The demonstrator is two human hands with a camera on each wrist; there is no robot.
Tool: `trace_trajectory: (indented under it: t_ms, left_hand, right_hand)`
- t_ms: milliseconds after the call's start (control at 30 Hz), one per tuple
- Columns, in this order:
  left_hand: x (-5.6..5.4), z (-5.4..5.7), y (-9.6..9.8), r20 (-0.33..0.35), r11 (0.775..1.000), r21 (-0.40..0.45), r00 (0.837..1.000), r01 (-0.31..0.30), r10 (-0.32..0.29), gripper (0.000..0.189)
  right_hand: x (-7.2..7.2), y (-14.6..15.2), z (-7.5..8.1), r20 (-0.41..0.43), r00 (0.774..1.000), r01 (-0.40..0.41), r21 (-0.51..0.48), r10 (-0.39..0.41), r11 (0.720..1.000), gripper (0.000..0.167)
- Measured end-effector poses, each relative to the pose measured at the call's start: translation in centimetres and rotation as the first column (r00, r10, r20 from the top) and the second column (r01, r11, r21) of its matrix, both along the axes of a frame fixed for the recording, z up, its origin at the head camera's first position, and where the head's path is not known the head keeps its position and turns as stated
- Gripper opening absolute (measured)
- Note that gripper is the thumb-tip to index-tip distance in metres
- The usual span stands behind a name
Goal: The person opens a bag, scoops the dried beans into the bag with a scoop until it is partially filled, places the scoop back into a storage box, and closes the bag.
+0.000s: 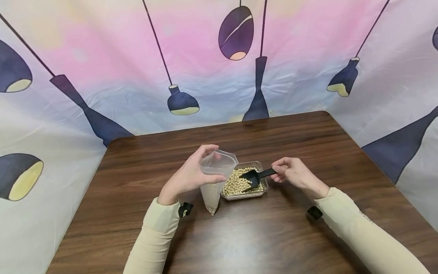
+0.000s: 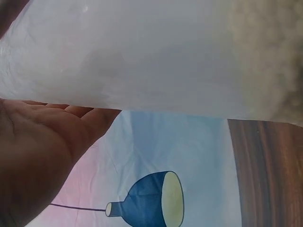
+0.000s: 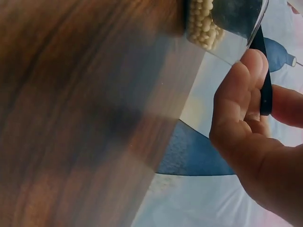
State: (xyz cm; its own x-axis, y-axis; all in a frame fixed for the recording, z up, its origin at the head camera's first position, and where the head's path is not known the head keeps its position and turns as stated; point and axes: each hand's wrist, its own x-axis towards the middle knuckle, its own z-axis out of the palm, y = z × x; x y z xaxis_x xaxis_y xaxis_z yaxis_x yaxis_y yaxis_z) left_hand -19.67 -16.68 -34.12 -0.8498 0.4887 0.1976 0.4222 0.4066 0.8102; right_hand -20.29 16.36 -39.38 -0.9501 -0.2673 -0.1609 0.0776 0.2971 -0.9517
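Observation:
My left hand (image 1: 187, 173) holds a clear plastic pouch (image 1: 209, 192) near its top, thumb and fingers around the spread mouth. Pale round beans lie in the pouch's lower part, blurred in the left wrist view, where the pouch wall (image 2: 156, 61) fills the upper half. Beside it stands a clear rectangular tray (image 1: 244, 196) of yellowish soybeans (image 1: 236, 182). My right hand (image 1: 293, 174) pinches the handle of a small black scoop (image 1: 252, 177), whose blade sits among the soybeans. In the right wrist view, thumb and fingers grip the black handle (image 3: 266, 90) beside the tray's edge.
The dark wooden table (image 1: 267, 236) extends around the tray on all sides. A patterned cloth (image 1: 212, 91) with printed lamps hangs behind the table's far edge and along both sides. Black wrist straps (image 1: 314, 212) sit by both cuffs.

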Motion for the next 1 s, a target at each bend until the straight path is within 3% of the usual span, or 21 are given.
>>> trace_trajectory:
  t_ms: [367, 567, 833, 1000]
  left_hand:
    - [0.7, -1.0, 0.2, -0.001, 0.996, 0.069, 0.999, -0.048, 0.048, 0.085]
    - [2.3, 0.5, 0.9, -0.003, 0.991, 0.125, 0.999, -0.052, 0.053, 0.081]
    - [2.7, 0.2, 1.1, -0.001, 0.984, 0.147, 0.995, -0.097, 0.098, 0.091]
    - [2.7, 0.1, 1.1, -0.003, 0.984, 0.144, 0.994, -0.105, 0.106, 0.09]
  right_hand:
    - [-0.1, 1.0, -0.7, 0.06, 0.998, 0.014, -0.065, -0.01, 0.998, 0.035]
    - [-0.1, 2.1, -0.6, 0.097, 0.995, 0.007, -0.14, 0.006, 0.99, 0.043]
    - [-0.1, 2.7, 2.0, 0.093, 0.995, 0.068, -0.225, -0.048, 0.972, 0.047]
    - [0.0, 2.8, 3.9, 0.041, 0.995, 0.1, -0.348, -0.092, 0.932, 0.04]
